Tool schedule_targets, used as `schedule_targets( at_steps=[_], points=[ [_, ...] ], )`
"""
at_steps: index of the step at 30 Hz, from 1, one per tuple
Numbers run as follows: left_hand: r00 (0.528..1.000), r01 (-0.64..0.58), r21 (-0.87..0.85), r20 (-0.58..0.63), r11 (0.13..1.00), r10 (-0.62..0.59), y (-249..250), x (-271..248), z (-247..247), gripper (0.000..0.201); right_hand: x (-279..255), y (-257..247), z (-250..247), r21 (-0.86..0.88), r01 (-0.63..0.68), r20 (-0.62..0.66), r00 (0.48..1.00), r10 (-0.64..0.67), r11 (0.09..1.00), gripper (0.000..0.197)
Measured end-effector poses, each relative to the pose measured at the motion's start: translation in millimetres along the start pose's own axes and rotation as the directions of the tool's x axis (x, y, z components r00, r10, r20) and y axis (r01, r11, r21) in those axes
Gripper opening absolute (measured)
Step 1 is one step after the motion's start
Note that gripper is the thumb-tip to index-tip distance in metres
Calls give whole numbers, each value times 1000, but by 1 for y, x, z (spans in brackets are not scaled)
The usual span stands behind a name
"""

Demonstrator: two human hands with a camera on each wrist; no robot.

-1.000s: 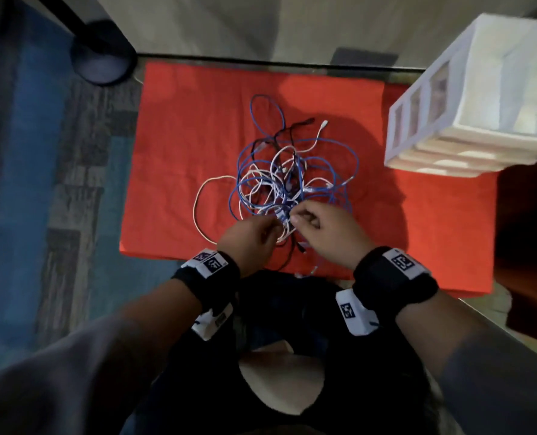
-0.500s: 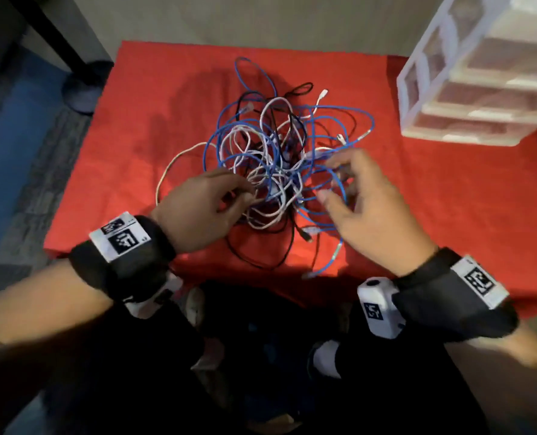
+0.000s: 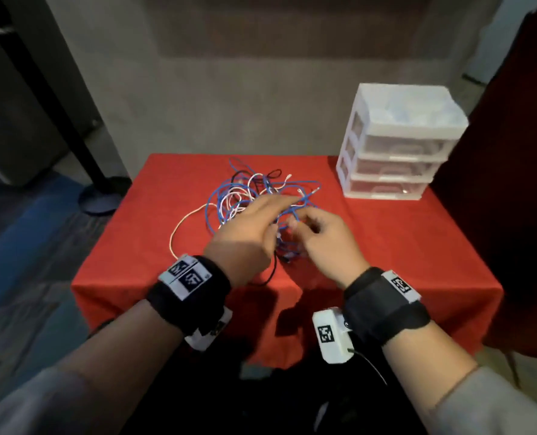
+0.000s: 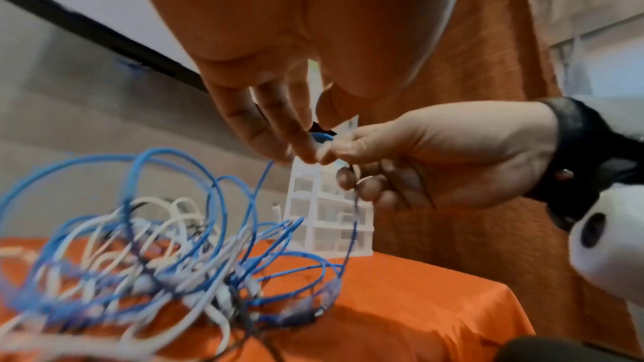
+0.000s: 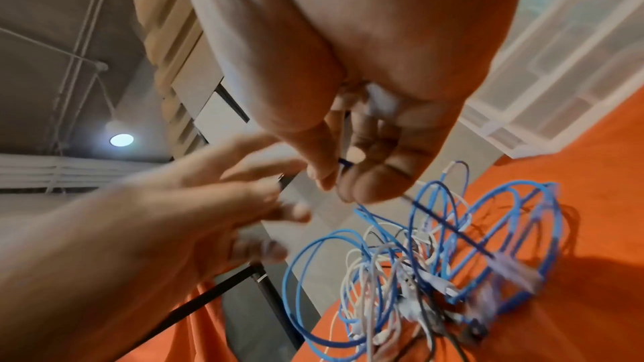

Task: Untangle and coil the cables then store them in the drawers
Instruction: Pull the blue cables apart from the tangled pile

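A tangle of blue, white and black cables lies mid-table on the red cloth. My right hand hovers over its near right side and pinches a blue cable between thumb and forefinger, holding it lifted off the heap. My left hand reaches across from the left with fingers stretched out. Its fingertips touch the same blue strand beside the right thumb and do not grip it. The white three-drawer unit stands at the back right with its drawers closed.
A white cable loop trails out to the left of the heap, and a black cable runs toward the near table edge. A black pole on a round base stands on the floor to the left. A wall is behind the table.
The view has tilted up. Both hands have lifted and come together over the right side of the tangle. The right hand now pinches a raised blue cable, and the left fingers have straightened toward it.
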State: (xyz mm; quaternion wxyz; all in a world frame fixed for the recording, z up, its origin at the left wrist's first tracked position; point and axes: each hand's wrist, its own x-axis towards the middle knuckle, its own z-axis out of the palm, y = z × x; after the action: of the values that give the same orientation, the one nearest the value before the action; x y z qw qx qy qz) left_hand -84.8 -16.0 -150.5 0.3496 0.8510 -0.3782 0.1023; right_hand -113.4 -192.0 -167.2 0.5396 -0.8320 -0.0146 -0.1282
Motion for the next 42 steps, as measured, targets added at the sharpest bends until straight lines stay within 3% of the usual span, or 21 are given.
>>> schedule_targets(
  at_steps=[2, 4, 6, 9, 12, 15, 18, 21, 24, 25, 27, 30, 32, 35, 39, 42],
  points=[
    [994, -33, 53, 103, 998, 27, 8, 17, -3, 59, 1, -8, 0, -79, 40, 1, 999, -40, 996, 13],
    [986, -44, 146, 163, 988, 20, 7, 31, -8, 50, 4, -14, -6, -167, 80, -19, 996, -84, 983, 15],
    [986, -41, 272, 166, 961, -5, 4, 41, -18, 38, 6, -24, -14, -153, 92, -18, 995, -96, 984, 16],
    [988, -81, 396, 155, 915, 20, -5, 46, -27, 38, 12, -29, -32, -185, 135, -17, 990, -141, 973, 17],
    [989, -32, 404, 142, 914, -28, -28, 47, -41, 34, 27, -32, -58, -85, 87, -58, 994, -92, 993, 10],
    [986, 30, 395, 138, 918, -92, -64, 42, -52, 27, 40, -25, -89, 52, 15, -127, 992, -8, 999, 24],
    [980, 84, 375, 136, 923, -144, -81, 39, -53, 38, 43, -2, -108, -34, -42, -175, 984, 35, 999, 26],
    [995, 60, 421, 42, 905, -86, -75, 42, -44, 36, 38, 15, -99, -308, -83, -130, 991, 45, 948, 21],
    [999, 24, 431, 11, 902, -32, -57, 51, -38, 34, 32, -5, -83, -569, 95, -81, 982, -170, 817, 47],
    [999, 15, 420, 40, 907, -35, -51, 55, -35, 34, 32, -13, -75, -583, 156, -54, 972, -229, 798, 51],
    [995, 3, 407, 87, 913, -42, -38, 61, -27, 36, 36, -30, -57, -552, 191, 42, 979, -201, 812, 49],
    [993, -60, 401, 115, 914, 14, -23, 66, -25, 34, 47, -39, -40, -528, 189, 135, 981, -138, 828, 16],
    [992, -84, 376, 115, 923, 44, -24, 69, -29, 33, 53, -43, -45, -541, 245, 141, 970, -200, 804, 22],
    [997, -20, 320, 82, 947, -7, -48, 70, -36, 31, 63, -62, -69, -457, 271, 48, 958, -281, 847, 22],
    [981, 183, 295, 15, 938, -195, -94, 62, -50, 35, 73, -106, -124, -211, 258, -248, 919, -307, 943, 20],
    [951, 287, 317, 22, 904, -310, -109, 64, -63, 33, 77, -109, -146, -270, 150, -235, 947, -216, 951, 22]
  ],
)
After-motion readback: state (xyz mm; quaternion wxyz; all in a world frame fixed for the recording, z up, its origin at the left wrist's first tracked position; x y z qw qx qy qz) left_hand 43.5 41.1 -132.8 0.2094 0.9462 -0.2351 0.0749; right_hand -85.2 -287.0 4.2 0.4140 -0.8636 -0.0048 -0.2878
